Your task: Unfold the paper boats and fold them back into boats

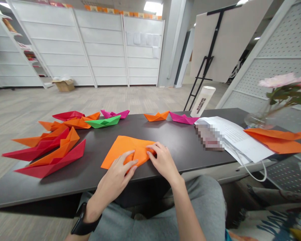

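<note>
Orange origami paper (130, 150) lies folded on the counter (185, 157); the left hand (116, 177) and right hand (163, 161) rest open and flat atop it, pressing evenly, gripping nothing.

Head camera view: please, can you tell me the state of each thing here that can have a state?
Orange paper sheet, partly folded, lying flat.
Left hand, open, pressing on the sheet.
Right hand, open, fingertips on the sheet's fold.
Green paper boat, folded, upright.
Magenta paper boat, folded, upright.
White tube, standing on end.
Printed papers, lying flat.
Pink flowers, in bloom.
</note>
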### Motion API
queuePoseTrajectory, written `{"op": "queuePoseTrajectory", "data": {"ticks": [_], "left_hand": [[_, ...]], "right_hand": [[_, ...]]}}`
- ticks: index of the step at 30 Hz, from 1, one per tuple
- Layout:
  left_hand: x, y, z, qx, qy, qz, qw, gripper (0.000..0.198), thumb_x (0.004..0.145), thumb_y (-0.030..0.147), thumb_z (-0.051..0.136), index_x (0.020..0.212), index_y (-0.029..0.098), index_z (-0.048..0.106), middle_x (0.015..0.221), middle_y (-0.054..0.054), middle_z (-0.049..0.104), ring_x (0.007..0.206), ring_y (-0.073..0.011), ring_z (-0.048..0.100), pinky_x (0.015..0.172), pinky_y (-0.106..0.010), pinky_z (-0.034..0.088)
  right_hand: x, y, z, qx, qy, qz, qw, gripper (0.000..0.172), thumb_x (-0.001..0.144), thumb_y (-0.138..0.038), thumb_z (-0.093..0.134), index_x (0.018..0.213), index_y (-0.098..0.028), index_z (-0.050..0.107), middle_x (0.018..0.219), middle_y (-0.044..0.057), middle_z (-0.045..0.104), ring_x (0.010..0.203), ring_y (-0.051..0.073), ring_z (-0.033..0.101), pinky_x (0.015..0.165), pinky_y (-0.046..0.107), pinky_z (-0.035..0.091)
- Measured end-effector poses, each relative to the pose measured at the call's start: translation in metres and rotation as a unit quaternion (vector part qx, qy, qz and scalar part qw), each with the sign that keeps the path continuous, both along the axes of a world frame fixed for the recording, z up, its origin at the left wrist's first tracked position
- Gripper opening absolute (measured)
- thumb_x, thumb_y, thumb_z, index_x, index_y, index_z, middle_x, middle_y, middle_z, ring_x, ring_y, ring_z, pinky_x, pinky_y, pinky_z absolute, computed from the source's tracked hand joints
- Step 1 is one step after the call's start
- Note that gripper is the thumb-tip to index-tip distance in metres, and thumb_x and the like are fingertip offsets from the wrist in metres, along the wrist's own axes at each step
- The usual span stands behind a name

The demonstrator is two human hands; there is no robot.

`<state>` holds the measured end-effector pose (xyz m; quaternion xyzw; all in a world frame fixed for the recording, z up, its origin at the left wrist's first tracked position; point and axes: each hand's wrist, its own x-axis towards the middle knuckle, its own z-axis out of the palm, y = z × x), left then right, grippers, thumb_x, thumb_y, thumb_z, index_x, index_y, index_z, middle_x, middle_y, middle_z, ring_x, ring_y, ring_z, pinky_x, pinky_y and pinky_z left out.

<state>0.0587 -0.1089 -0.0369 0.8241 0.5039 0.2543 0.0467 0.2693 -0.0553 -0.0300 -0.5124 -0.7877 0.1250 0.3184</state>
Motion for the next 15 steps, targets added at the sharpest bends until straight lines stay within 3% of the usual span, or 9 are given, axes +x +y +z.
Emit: {"op": "queuePoseTrajectory", "data": {"ticks": [3, 8, 11, 15], "left_hand": [[0.001, -0.001, -0.001, 0.019, 0.030, 0.001, 0.999, 0.029, 0.100, 0.031, 0.045, 0.116, 0.023, 0.068, 0.141, -0.009, 0.055, 0.128, -0.0268, 0.054, 0.108, -0.048, 0.046], [0.000, -0.002, -0.003, 0.006, 0.075, -0.023, 0.997, 0.037, 0.100, 0.032, 0.045, 0.134, 0.023, 0.057, 0.135, -0.008, 0.062, 0.125, -0.0239, 0.057, 0.107, -0.044, 0.048], [-0.001, -0.002, -0.004, 0.014, 0.105, -0.040, 0.994, 0.041, 0.099, 0.033, 0.047, 0.139, 0.026, 0.053, 0.141, -0.007, 0.058, 0.128, -0.0246, 0.055, 0.107, -0.045, 0.048], [0.000, -0.002, -0.006, 0.028, 0.130, -0.057, 0.990, 0.035, 0.097, 0.031, 0.049, 0.129, 0.022, 0.060, 0.139, -0.010, 0.060, 0.128, -0.0264, 0.055, 0.104, -0.046, 0.049]], "right_hand": [[0.000, 0.002, -0.006, 0.020, -0.021, -0.002, 1.000, 0.019, 0.093, -0.018, 0.057, 0.108, -0.023, 0.068, 0.105, 0.006, 0.064, 0.101, 0.022, 0.060, 0.088, 0.037, 0.046], [-0.001, 0.000, -0.004, 0.039, -0.040, -0.003, 0.998, 0.019, 0.094, -0.018, 0.055, 0.103, -0.022, 0.071, 0.107, 0.007, 0.065, 0.101, 0.024, 0.059, 0.089, 0.040, 0.048], [-0.005, -0.017, 0.008, 0.065, -0.032, 0.021, 0.997, 0.028, 0.096, -0.014, 0.049, 0.114, -0.022, 0.069, 0.120, 0.008, 0.066, 0.111, 0.024, 0.057, 0.096, 0.043, 0.045], [-0.016, -0.043, 0.020, 0.044, -0.024, 0.106, 0.993, 0.036, 0.099, -0.020, 0.046, 0.133, -0.020, 0.058, 0.143, 0.006, 0.055, 0.135, 0.020, 0.045, 0.114, 0.039, 0.034]]}}
